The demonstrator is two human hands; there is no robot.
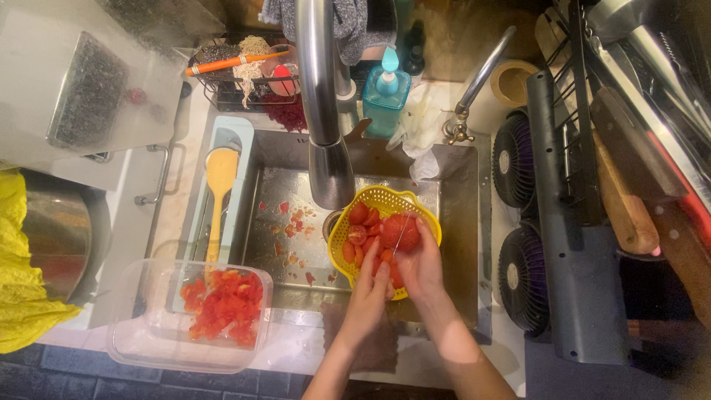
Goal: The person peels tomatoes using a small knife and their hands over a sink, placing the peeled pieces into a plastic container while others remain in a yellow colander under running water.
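Hands meet low and centre in the frame, over a steel sink [459, 244]. The right hand [421, 261] cups a peeled red tomato [400, 230], its fingers [429, 235] curled round the far side so the fruit sits half hidden. The left hand [369, 290] comes in from below, fingers closed on what looks like a thin knife [401, 237], whose pale blade lies across the tomato; the handle is hidden, so the grip cannot be read fully. Both hover just above a yellow colander [385, 200] that already holds cut tomato wedges [357, 226].

Red scraps [295, 221] dot the wet sink floor left of the colander, under a tall steel tap [326, 111]. At lower left of the frame a clear plastic tub [148, 341] on the bench carries diced tomato [224, 305]. A yellow spatula [220, 192] lies in a pale tray beside the sink, and a blue soap bottle [385, 92] stands behind it.

Risk, as I judge it, lies in the wet, skinless tomato: it is slippery, and the blade works close to the cupping fingers. A slip could nick the right hand, or send the fruit into the sink rather than the colander.
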